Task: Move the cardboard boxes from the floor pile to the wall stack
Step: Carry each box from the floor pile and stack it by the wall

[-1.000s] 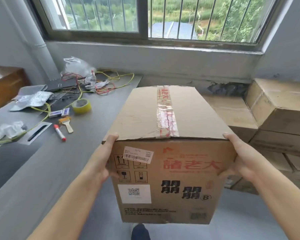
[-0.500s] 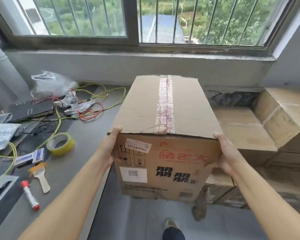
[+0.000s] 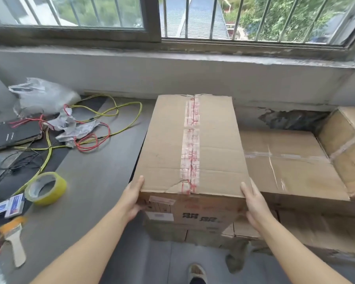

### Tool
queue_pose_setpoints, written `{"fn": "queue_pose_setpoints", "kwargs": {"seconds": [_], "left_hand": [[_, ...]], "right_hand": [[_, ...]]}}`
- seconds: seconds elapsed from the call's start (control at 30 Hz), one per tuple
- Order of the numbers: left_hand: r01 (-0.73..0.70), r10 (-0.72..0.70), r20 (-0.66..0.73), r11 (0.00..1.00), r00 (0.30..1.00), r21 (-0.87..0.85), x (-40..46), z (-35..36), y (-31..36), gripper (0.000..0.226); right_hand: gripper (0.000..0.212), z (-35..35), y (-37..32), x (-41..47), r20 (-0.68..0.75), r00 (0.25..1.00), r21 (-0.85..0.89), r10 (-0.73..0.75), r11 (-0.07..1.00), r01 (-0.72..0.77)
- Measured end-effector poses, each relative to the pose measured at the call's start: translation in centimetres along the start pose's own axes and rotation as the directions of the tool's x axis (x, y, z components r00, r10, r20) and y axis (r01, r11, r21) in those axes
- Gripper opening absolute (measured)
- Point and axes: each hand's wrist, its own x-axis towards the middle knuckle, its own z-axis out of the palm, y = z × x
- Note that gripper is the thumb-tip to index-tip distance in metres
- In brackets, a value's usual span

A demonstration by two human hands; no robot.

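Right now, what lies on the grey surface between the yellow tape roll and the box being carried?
In the head view, nothing: bare grey surface runs from the yellow tape roll to the carried box. The wires lie farther back, toward the wall.

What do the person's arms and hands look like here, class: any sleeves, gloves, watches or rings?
Both forearms are bare up to the frame's lower edge, with no sleeve in view. The left hand and right hand wear no gloves. No watch, bracelet or ring shows on either wrist or on the visible fingers.
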Motion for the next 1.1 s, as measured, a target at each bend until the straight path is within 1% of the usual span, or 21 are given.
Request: {"fn": "queue_pose_setpoints", "kwargs": {"seconds": [0.13, 0.23, 0.3, 0.4, 0.47, 0.57, 0.6, 0.67, 0.73, 0.8, 0.87, 0.93, 1.0, 1.1], "left_hand": [[-0.047, 0.043, -0.059, 0.997, 0.997, -0.068, 2.9, 2.2, 1.4, 0.019], [-0.062, 0.053, -0.136, 0.996, 0.989, -0.060, 4.2, 2.6, 1.3, 0.032], [-0.071, 0.063, -0.179, 0.997, 0.982, -0.037, 4.5, 2.5, 1.0, 0.030], [-0.049, 0.049, -0.181, 0.999, 0.982, 0.003, 4.3, 2.3, 0.8, 0.022], [-0.036, 0.042, -0.173, 0.999, 0.984, 0.036, 3.8, 2.1, 1.0, 0.023], [-0.079, 0.094, -0.171, 0.992, 0.981, 0.094, 2.6, 1.7, 1.1, 0.024], [-0.107, 0.127, -0.159, 0.986, 0.979, 0.129, 1.9, 1.5, 1.1, 0.028], [-0.164, 0.191, -0.109, 0.962, 0.976, 0.218, -0.1, 0.8, 1.2, 0.039], [-0.220, 0.241, -0.036, 0.929, 0.970, 0.297, -2.7, -0.5, 1.5, 0.046], [-0.290, 0.292, 0.044, 0.897, 0.955, 0.335, -5.8, -2.2, 1.8, 0.048], [-0.373, 0.355, 0.116, 0.855, 0.928, 0.361, -9.1, -4.3, 2.0, 0.044], [-0.455, 0.424, 0.168, 0.809, 0.890, 0.372, -12.4, -6.3, 2.0, 0.039], [-0.514, 0.471, 0.205, 0.777, 0.858, 0.364, -15.5, -8.2, 1.5, 0.037], [-0.552, 0.500, 0.233, 0.754, 0.834, 0.357, -20.0, -10.5, -0.5, 0.041]], "right_hand": [[0.045, 1.2, -2.2, 3.1, 0.022, 1.000, -0.023, -0.014, 1.000, 0.015], [0.044, 1.5, -2.4, 4.7, 0.041, 0.999, -0.046, -0.012, 0.999, 0.014], [0.042, 1.5, -2.1, 4.9, 0.055, 0.998, -0.057, 0.002, 0.998, 0.001], [0.040, 1.0, -2.0, 4.6, 0.069, 0.997, -0.069, 0.029, 0.997, -0.024], [0.043, 0.8, -2.3, 4.4, 0.062, 0.997, -0.092, 0.042, 0.995, -0.036], [0.043, 0.5, -2.6, 3.5, 0.038, 0.998, -0.151, 0.048, 0.988, -0.041], [0.044, 0.4, -2.6, 2.8, 0.035, 0.999, -0.202, 0.028, 0.979, -0.020], [0.049, 0.2, -2.7, 0.8, 0.049, 0.997, -0.345, -0.060, 0.936, 0.073], [0.057, -0.3, -2.7, -1.9, 0.091, 0.982, -0.478, -0.163, 0.858, 0.187], [0.069, -0.8, -3.0, -5.1, 0.140, 0.964, -0.548, -0.228, 0.793, 0.267], [0.073, -1.4, -3.2, -8.8, 0.199, 0.941, -0.525, -0.274, 0.781, 0.338], [0.069, -1.8, -3.2, -13.0, 0.222, 0.925, -0.457, -0.310, 0.805, 0.379], [0.062, -2.3, -2.6, -17.5, 0.200, 0.919, -0.364, -0.341, 0.844, 0.393], [0.056, -3.2, 0.2, -23.6, 0.143, 0.924, -0.269, -0.355, 0.884, 0.382]]}}
